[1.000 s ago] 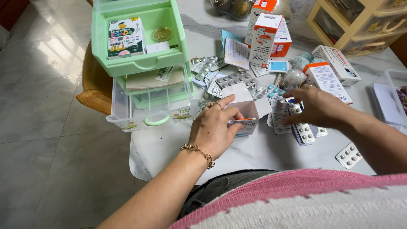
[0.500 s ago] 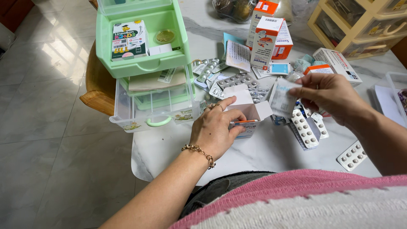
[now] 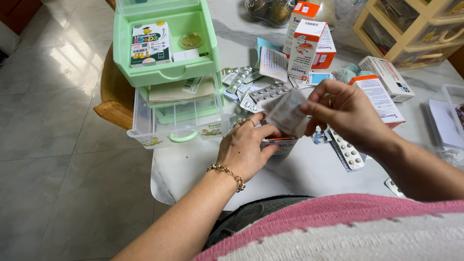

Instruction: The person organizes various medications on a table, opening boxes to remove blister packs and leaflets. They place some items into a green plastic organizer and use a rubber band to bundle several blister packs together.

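I see the small carton mostly hidden under my left hand clasping it near the table's front edge, right hand pinching a blurred foil sachet above it

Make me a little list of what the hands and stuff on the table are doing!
left hand: holds the small open box on the marble table
right hand: holds a folded paper leaflet over the box
beside right hand: pill blister strips
left of hands: green drawer unit, drawers pulled out
behind: orange-and-white boxes
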